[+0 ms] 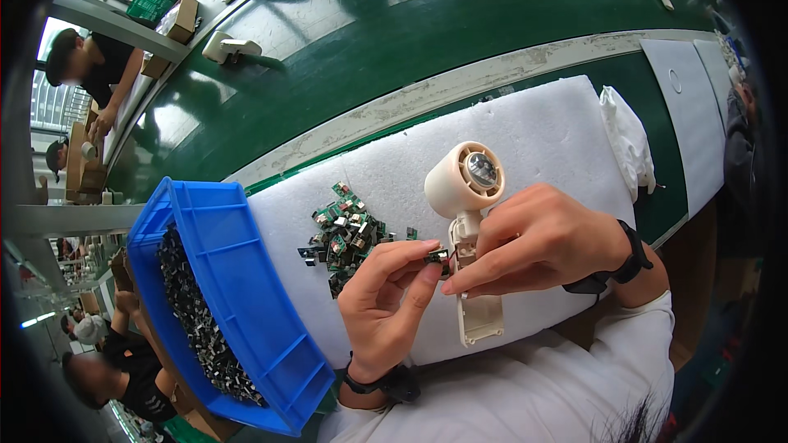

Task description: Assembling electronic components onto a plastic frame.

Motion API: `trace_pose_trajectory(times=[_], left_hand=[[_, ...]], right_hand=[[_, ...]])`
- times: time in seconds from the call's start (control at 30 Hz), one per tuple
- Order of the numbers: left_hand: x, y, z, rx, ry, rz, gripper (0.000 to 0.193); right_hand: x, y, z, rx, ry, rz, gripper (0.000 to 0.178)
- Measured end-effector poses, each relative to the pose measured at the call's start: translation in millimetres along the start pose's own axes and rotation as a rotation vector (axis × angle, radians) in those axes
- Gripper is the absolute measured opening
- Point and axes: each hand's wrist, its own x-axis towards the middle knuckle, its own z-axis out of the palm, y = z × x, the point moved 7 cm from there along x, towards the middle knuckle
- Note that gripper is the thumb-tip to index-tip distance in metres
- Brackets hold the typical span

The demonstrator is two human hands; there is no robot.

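Observation:
A cream handheld fan (451,184) lies on the white foam sheet, its round head pointing away from me and its handle (481,324) opened to show the hollow inside. Between thumb and fingertips, my left hand (384,305) pinches a small green circuit board (437,257) just left of the fan's neck. My right hand (548,238) reaches across the handle, fingers closed, with the fingertips just below the board; what they pinch is too small to make out. Part of the handle is hidden beneath that hand. Left of the fan sits a pile of small circuit boards (351,230).
A blue bin (267,279) of small dark parts stands left of the foam sheet (542,127). A white bag (625,143) lies at the sheet's right edge. Beyond runs a green belt (345,29) carrying another fan (230,47). Several people sit at the left.

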Motion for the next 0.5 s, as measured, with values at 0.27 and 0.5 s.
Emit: trace_pose_trajectory(times=[0.27,0.5], left_hand=[[-2.4,-0.5,-3.6,-0.036,-0.061,0.020,0.030],[-2.2,-0.2,-4.8,-0.076,-0.057,0.009,0.030]], right_hand=[[4.1,5.2,3.5,0.252,-0.040,0.080,0.031],[5.3,5.6,6.6,0.268,-0.072,0.144,0.032]])
